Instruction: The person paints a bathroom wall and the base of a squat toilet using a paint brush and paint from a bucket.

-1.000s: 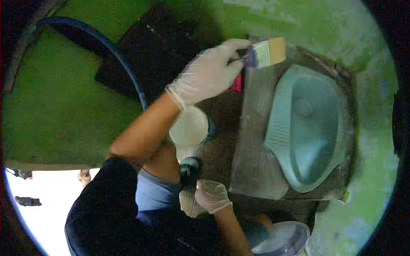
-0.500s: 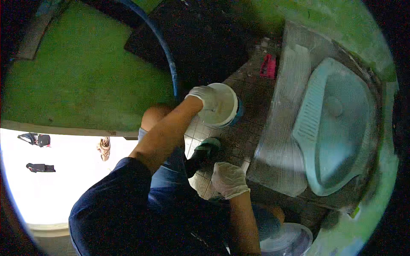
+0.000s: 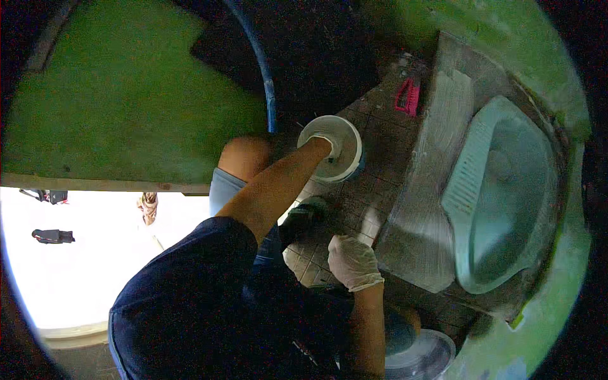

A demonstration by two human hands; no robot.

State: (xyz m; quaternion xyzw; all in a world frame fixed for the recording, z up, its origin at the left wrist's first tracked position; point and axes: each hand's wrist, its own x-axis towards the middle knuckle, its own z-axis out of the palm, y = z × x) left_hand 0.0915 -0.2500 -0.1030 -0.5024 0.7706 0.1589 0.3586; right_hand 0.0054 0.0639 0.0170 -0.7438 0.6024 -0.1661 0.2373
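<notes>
A white bucket (image 3: 352,161) with a blue outer side stands on the tiled floor in front of me. My left hand (image 3: 332,148), in a pale glove, is down inside its mouth, and the fingers are out of sight there. Lower and to the right, my gloved right hand (image 3: 354,263) is curled into a fist above the floor. Whatever it may hold is hidden. Right of it is a grey slab (image 3: 418,247) with whitish smears, around a light-green squat toilet pan (image 3: 460,183) with a ribbed foot area.
A pink brush (image 3: 407,97) lies on the floor tiles (image 3: 380,149) beyond the bucket. Left of it a blue hose (image 3: 261,60) curves past a dark area. Near my right forearm sits a round translucent tub (image 3: 427,354). Green walls (image 3: 126,107) stand close on both sides.
My left hand has gone from the bucket's rim down into it. The right hand appears slightly farther right, still curled, while the whole view has shifted a little.
</notes>
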